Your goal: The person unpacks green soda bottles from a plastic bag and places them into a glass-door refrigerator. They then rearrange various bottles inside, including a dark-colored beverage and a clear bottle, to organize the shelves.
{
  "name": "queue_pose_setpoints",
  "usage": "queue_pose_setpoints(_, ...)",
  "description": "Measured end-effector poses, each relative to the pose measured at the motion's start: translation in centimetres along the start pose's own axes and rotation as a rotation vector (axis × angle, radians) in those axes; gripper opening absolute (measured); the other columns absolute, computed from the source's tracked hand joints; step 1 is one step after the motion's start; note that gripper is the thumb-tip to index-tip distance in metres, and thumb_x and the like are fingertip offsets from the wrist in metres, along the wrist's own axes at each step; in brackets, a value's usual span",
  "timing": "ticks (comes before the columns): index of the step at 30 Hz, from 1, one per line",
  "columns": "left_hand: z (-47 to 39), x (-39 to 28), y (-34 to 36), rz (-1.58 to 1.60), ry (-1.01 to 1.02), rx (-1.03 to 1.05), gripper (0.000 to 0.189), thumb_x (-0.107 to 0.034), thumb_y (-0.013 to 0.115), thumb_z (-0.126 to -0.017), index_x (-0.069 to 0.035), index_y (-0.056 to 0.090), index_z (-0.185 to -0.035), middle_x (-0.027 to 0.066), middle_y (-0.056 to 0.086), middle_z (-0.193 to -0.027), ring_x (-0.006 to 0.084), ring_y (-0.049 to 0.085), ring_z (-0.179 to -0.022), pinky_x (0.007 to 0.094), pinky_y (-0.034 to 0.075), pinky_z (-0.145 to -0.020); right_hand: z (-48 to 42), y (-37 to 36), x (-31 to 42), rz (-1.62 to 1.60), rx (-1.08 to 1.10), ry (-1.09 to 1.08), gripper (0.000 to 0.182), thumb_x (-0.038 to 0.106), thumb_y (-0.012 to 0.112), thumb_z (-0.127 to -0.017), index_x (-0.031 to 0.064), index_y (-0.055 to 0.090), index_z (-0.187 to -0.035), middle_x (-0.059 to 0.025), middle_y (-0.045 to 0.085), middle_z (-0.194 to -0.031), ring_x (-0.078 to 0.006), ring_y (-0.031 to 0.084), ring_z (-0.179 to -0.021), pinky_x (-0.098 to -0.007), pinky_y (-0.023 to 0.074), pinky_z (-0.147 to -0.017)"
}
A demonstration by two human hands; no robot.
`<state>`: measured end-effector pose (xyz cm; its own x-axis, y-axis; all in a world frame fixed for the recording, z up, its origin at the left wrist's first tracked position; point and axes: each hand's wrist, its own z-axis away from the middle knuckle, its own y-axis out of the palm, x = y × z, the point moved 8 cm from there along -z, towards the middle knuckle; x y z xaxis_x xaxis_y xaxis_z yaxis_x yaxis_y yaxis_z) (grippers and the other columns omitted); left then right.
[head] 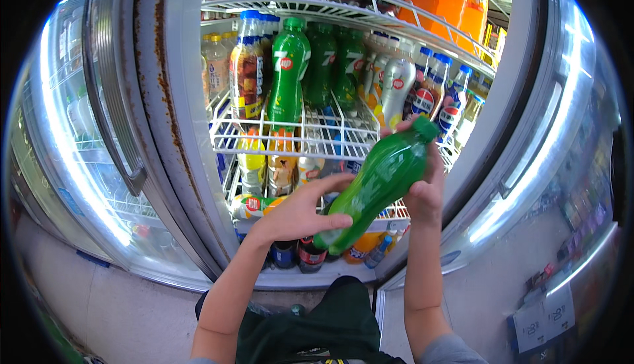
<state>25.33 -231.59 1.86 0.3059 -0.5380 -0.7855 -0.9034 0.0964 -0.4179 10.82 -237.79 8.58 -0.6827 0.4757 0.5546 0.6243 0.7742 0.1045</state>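
A green plastic soda bottle [384, 180] is tilted before me, its green cap up to the right and its base down to the left. My left hand [309, 210] holds the lower part, thumb in front and the fingers partly hidden behind. My right hand [427, 188] grips the upper part from the right, with fingertips showing behind the neck. Just beyond, a white wire shelf [292, 138] in a fridge carries an upright green 7UP bottle [289, 74] at its front. Darker 7UP bottles [322, 66] stand farther back, beside a bottle with a blue cap [246, 66].
Orange soda bottles [450, 2] fill the upper shelf's right side. Pepsi bottles [428, 91] stand right of the 7UP row. A bottle [255, 206] lies sideways below. The fridge's rusty frame [161, 66] and a glass door [535, 116] flank the opening.
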Motion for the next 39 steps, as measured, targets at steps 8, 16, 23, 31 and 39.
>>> queue_pose_setpoints(8,3.6,8.4,6.8,0.630,-0.161,-0.200,0.071,-0.022,0.077,-0.077,0.000,0.042,-0.134,0.0130,0.060,-0.119,0.0250,0.063,-0.104,0.0342,0.049,-0.089,7.2,-1.3,-8.7,-0.339,-0.093,0.293,0.081,0.022,0.074,-0.079,0.0011,0.030,-0.145,-0.0142,0.038,-0.146,-0.0303,0.041,-0.132,-0.0436,0.0393,-0.107)
queue_pose_setpoints(16,5.7,7.8,5.3,-0.378,-0.130,-0.668,0.076,-0.027,0.081,-0.071,0.005,0.043,-0.129,0.0211,0.059,-0.110,0.0361,0.061,-0.099,0.0399,0.049,-0.083,8.7,-0.2,-7.9,0.087,-0.200,0.407,0.075,0.001,0.071,-0.078,-0.0025,0.032,-0.142,-0.0122,0.046,-0.137,-0.0212,0.046,-0.124,-0.0343,0.0395,-0.103)
queue_pose_setpoints(23,6.3,6.7,5.7,-0.520,-0.029,-0.731,0.074,-0.024,0.081,-0.071,0.004,0.044,-0.129,0.0195,0.058,-0.108,0.0345,0.059,-0.097,0.0395,0.048,-0.084,9.3,0.2,-8.2,0.222,-0.214,0.472,0.078,-0.002,0.077,-0.069,-0.0028,0.038,-0.136,-0.0129,0.052,-0.128,-0.0227,0.053,-0.116,-0.0348,0.0453,-0.098)
queue_pose_setpoints(31,5.7,11.9,7.5,0.604,-0.317,0.010,0.073,-0.025,0.080,-0.073,0.003,0.046,-0.131,0.0084,0.060,-0.118,0.0171,0.056,-0.107,0.0317,0.043,-0.095,10.1,0.8,-9.6,-0.279,-0.021,0.446,0.088,0.027,0.083,-0.064,-0.0026,0.041,-0.135,-0.0169,0.051,-0.132,-0.0297,0.052,-0.121,-0.0406,0.0447,-0.101)
queue_pose_setpoints(39,6.5,8.0,5.6,-0.474,-0.231,-0.656,0.064,-0.020,0.082,-0.068,0.001,0.049,-0.119,0.0194,0.061,-0.103,0.0384,0.059,-0.095,0.0434,0.047,-0.079,13.0,1.2,-10.2,0.144,-0.227,0.589,0.080,0.007,0.078,-0.072,-0.0011,0.034,-0.139,-0.0118,0.052,-0.126,-0.0214,0.052,-0.117,-0.0349,0.0478,-0.094)
